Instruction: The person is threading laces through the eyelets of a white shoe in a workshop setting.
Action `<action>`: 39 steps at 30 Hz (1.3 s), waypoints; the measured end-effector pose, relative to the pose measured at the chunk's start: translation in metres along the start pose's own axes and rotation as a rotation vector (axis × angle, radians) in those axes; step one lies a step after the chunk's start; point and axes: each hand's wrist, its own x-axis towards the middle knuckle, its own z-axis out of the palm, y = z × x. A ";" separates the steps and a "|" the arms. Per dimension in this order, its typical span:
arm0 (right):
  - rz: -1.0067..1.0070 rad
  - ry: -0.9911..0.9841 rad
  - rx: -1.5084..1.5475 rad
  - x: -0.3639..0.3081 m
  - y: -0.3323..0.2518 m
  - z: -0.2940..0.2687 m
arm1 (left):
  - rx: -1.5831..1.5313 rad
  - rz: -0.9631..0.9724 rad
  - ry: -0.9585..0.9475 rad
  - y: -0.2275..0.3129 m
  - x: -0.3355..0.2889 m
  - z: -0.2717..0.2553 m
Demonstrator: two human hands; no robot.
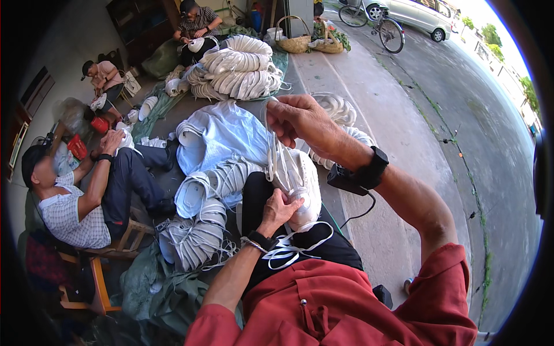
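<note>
A white shoe [311, 183] rests on my dark-trousered lap. Against its side my left hand [278, 210] is closed, with the thumb pressed on the upper. Raised above the shoe, my right hand [297, 118] pinches a white shoelace [268, 130] that runs up from the shoe. The fingertips partly hide the lace's end. Several laced strands spread over the shoe's opening. More loose white lace [297, 247] loops across my lap on the near side.
Rows of nested white shoes [196, 230] lie to my left, beside a light blue cloth [222, 135]. A larger shoe pile [239, 69] stands farther off. A seated person [78, 202] works at my left, with two others beyond. Baskets [294, 44] and a bicycle [389, 34] stand far off.
</note>
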 end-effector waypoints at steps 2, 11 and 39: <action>-0.030 0.019 0.017 0.000 -0.004 0.000 | 0.002 0.002 -0.007 0.000 0.001 0.001; -0.115 0.291 0.025 -0.003 -0.022 -0.013 | -0.008 -0.021 -0.020 -0.003 -0.001 0.004; -0.028 -0.262 -0.570 -0.053 0.143 -0.006 | -1.283 0.152 0.014 0.085 0.013 -0.149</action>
